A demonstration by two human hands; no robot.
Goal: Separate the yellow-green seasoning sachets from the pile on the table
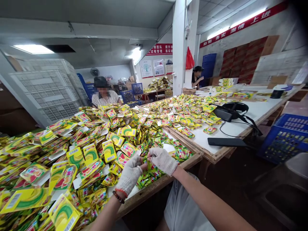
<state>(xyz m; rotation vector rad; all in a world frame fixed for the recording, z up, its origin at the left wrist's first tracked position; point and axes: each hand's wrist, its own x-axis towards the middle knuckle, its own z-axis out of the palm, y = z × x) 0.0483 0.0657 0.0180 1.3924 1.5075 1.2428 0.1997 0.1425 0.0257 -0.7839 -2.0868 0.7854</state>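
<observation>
My left hand (130,175), in a white knit glove with bare fingertips, is curled closed over the near edge of the table. Close beside it, my right hand (164,161), gloved the same way, has its fingers pinched together. What they hold, if anything, is too small and covered to make out. Under and around both hands lie small green candy packets (150,178). A heap of flat yellow cartons (109,150) printed with a watermelon picture rises to the left and in front of my left hand. A dark bead bracelet (118,197) circles my left wrist.
A wooden rim (146,195) edges the table. To the right, a black phone-like slab (226,142) and a black headset (228,112) with cables lie on a white tabletop. Blue crates (286,138) stand beyond. Across the heap sits a person in a striped shirt (106,98).
</observation>
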